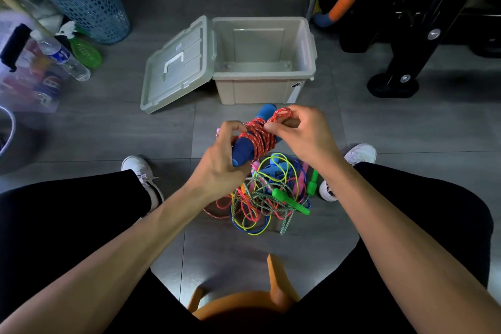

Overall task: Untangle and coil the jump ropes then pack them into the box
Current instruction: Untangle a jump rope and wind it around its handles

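Note:
A red speckled jump rope [259, 136] is wound in several turns around its blue foam handles [242, 150]. My left hand [222, 160] grips the lower blue handle. My right hand [301, 133] pinches a loop of the red rope at the top of the bundle. Below my hands, a tangled heap of jump ropes [267, 194] in yellow, blue, pink and green lies on the floor between my feet, with green handles [291, 202] sticking out. The beige box [264, 84] stands open and empty just beyond, its lid [176, 68] hinged back to the left.
A blue mesh basket [86, 0], a green spray bottle [82, 49] and a water bottle [63, 58] are at the far left. Black equipment legs [398, 73] stand at the right. An orange stool [244, 304] is under me on the grey tiled floor.

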